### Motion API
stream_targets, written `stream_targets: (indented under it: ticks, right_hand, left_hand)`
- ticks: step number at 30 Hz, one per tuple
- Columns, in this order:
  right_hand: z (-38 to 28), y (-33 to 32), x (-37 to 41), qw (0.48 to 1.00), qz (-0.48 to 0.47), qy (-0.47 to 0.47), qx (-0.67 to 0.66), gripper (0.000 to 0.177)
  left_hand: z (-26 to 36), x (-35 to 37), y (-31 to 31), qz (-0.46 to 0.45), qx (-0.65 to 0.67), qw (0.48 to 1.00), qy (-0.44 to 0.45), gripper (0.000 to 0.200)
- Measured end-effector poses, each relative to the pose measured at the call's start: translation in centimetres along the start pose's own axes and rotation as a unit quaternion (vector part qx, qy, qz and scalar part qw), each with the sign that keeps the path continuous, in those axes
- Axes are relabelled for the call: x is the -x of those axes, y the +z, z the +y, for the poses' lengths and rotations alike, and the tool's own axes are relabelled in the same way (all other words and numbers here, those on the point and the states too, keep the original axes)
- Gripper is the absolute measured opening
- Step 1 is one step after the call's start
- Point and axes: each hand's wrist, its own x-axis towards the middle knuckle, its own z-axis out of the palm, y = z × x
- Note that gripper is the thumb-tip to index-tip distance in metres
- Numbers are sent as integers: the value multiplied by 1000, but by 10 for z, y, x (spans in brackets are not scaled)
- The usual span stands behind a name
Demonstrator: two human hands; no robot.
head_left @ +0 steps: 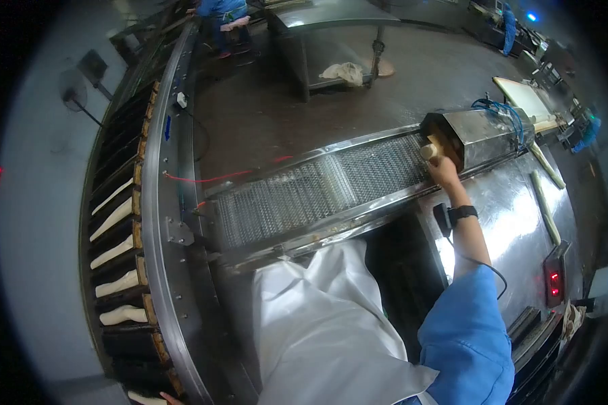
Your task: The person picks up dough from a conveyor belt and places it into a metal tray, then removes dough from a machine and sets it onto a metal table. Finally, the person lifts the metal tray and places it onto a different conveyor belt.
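Note:
My right hand (444,173) reaches to the far right end of a metal mesh conveyor (284,196). Its fingers are closed on a short pale dough piece (428,151) at the mouth of a steel housing (483,135). A black band with a small device sits on that wrist. Only fingertips of my left hand (171,399) show at the bottom left edge, stretched out beside a long dough strip (146,399); the rest is out of frame. More dough strips (118,283) lie in dark troughs (125,344) along the left line.
A steel rail (159,223) borders the troughs. Right of me is a shiny steel table (507,209) with long dough strips (546,206) and a red-lit display (554,283). Beyond the conveyor stands a steel table (331,17). Persons in blue (224,10) work farther off.

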Motion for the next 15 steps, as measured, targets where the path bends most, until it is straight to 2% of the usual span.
stream_targets:
  ticks: [1, 2, 3, 5, 6, 7, 9, 10, 11, 12, 14, 15]
  right_hand:
    - [-6, 15, 6, 999, 44, 5, 20, 37]
    - [-7, 24, 7, 999, 37, -2, 7, 44]
    - [-18, 25, 10, 999, 37, -4, 5, 44]
    - [-39, 24, 16, 996, 63, -54, 34, 47]
    - [-41, 30, 13, 993, 69, -84, 51, 56]
    - [-45, 33, 9, 993, 71, -84, 50, 56]
    - [-55, 38, 1, 980, 59, -179, 69, 65]
    - [-71, 33, 4, 981, 11, -142, 132, 74]
    - [-79, 34, 2, 981, 13, -140, 131, 74]
    - [-85, 35, -2, 979, 3, -138, 151, 75]
    - [-90, 31, -8, 976, -5, -135, 168, 76]
    - [-91, 29, -11, 976, -16, -109, 188, 67]
  left_hand:
    - [5, 1, -3, -1, 0, 1000, 2, 65]
    - [10, 1, -5, -1, 1, 1000, 5, 64]
    - [14, 3, -6, 0, 2, 1000, 7, 63]
    - [24, 4, -7, -1, 6, 1000, 13, 62]
    - [28, 4, -6, 1, 7, 1000, 16, 62]
    - [33, 5, -6, 3, 9, 1000, 19, 61]
    - [35, -1, -3, 5, 13, 1000, 19, 61]
    - [28, -10, 5, -48, 19, 998, -46, 60]
    - [20, -20, 16, -100, 26, 989, -110, 59]
    - [11, -29, 31, -99, 28, 989, -108, 59]
    - [-3, -41, 59, -42, 133, 988, -65, 83]
    - [2, -44, 61, -40, 134, 988, -65, 83]
